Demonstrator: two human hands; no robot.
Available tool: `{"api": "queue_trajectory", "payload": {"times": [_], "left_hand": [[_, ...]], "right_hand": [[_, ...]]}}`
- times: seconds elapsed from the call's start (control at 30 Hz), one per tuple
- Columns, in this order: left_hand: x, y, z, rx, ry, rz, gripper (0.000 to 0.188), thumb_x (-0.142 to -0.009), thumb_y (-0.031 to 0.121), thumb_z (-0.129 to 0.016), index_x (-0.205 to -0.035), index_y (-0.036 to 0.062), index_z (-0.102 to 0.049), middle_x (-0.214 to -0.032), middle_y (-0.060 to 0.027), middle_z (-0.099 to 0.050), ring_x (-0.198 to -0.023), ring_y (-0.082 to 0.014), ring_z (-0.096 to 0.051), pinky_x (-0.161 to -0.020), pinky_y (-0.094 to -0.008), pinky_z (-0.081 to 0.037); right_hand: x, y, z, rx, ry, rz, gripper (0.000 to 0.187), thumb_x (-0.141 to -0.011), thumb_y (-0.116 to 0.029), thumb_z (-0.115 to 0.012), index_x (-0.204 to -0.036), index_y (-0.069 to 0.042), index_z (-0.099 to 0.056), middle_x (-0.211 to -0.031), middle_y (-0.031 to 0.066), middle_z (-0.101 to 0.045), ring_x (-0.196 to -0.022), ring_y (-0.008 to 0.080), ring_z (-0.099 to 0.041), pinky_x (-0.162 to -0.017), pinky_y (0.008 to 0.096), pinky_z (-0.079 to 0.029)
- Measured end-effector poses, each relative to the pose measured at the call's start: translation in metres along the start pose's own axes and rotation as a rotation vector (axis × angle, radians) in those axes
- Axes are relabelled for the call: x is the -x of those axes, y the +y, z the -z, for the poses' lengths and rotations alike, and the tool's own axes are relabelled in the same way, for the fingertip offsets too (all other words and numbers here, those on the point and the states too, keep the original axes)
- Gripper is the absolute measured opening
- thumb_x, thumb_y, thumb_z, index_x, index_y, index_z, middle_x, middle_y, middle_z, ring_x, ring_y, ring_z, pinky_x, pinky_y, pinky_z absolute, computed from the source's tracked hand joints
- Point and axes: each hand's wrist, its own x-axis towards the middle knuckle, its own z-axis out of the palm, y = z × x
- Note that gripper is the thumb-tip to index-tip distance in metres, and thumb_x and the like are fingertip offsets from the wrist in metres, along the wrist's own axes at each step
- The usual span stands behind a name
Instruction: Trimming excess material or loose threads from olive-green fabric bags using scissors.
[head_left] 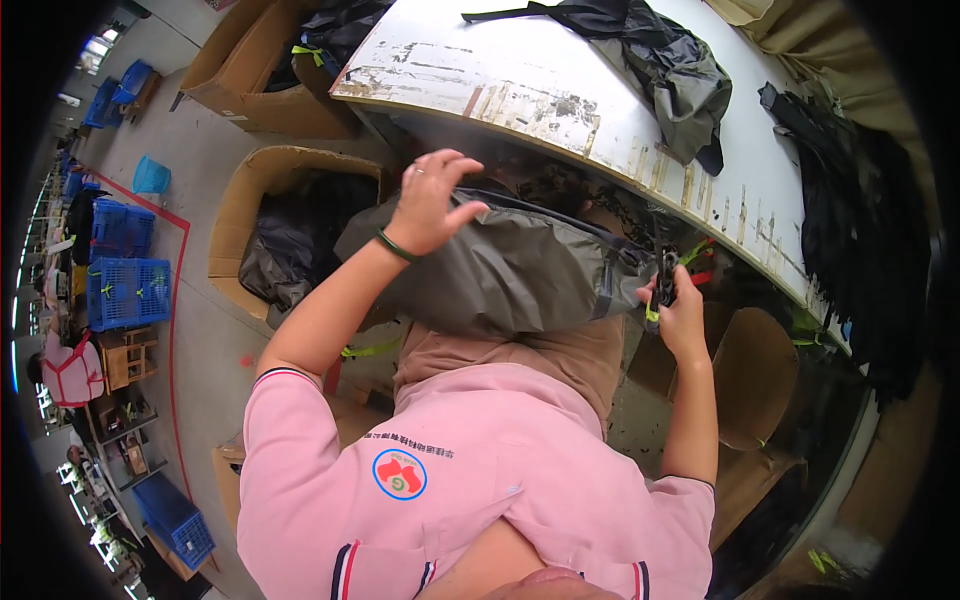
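Note:
A dark grey-green bag of coated fabric (490, 265) lies across my lap, with a black edge along its far side. My left hand (432, 200) is raised over the bag's left part, fingers apart and curved, holding nothing. At the bag's right end my right hand (682, 310) is closed round a small black tool (664, 275), held upright. Its exact kind does not show clearly. A yellow-green piece (652, 315) shows just below the tool, by my fingers.
Ahead stands a worn white table (480, 75) bearing a crumpled dark bag (670, 75) and a heap of black straps (850, 220). To the left, a cardboard box (235, 225) holds dark fabric bags, with another cardboard box (220, 85) behind. Blue crates (128, 292) stand farther left.

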Motion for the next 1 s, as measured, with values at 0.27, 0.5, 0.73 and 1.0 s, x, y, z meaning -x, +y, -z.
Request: {"api": "queue_trajectory", "payload": {"times": [0.27, 0.5, 0.73, 1.0], "left_hand": [[0.057, 0.117, -0.112, -0.099, -0.501, -0.374, 0.042, -0.075, 0.033, -0.074, -0.101, 0.0070, -0.056, -0.113, -0.0119, -0.057, -0.106, -0.0284, -0.053, -0.092, -0.0408, -0.039], [0.015, 0.060, -0.112, 1.494, -0.606, 0.827, 0.011, -0.091, 0.010, -0.057, -0.098, 0.0029, -0.059, -0.094, -0.0023, -0.065, -0.084, -0.0133, -0.063, -0.077, -0.0273, -0.051], [-0.001, 0.073, -0.073, 1.885, -0.577, 0.984, 0.024, -0.094, 0.009, -0.051, -0.116, -0.0001, -0.055, -0.108, -0.0104, -0.067, -0.095, -0.0184, -0.067, -0.087, -0.0326, -0.054], [0.010, 0.065, -0.077, 1.833, -0.608, 0.861, 0.022, -0.096, 0.010, -0.051, -0.116, 0.0001, -0.053, -0.111, -0.0102, -0.064, -0.100, -0.0178, -0.064, -0.090, -0.0324, -0.052]], "right_hand": [[0.042, 0.021, -0.050, 0.172, 0.061, 0.150, 0.029, -0.076, -0.006, -0.078, -0.089, -0.002, -0.053, -0.079, 0.0099, -0.065, -0.070, 0.0232, -0.065, -0.062, 0.0335, -0.049], [0.050, -0.006, -0.021, -0.297, 0.058, -0.050, 0.029, -0.078, -0.008, -0.078, -0.085, -0.003, -0.051, -0.081, 0.0056, -0.064, -0.069, 0.0112, -0.055, -0.067, 0.0257, -0.046], [0.039, -0.020, -0.046, -0.420, 0.099, 0.089, 0.039, -0.073, -0.006, -0.082, -0.094, -0.003, -0.049, -0.100, 0.0073, -0.060, -0.075, 0.0107, -0.055, -0.070, 0.0270, -0.048], [0.031, -0.018, -0.052, -0.578, 0.076, -0.129, 0.028, -0.080, -0.007, -0.076, -0.091, -0.004, -0.050, -0.074, -0.0004, -0.055, -0.062, 0.0094, -0.055, -0.058, 0.0236, -0.045]]}}
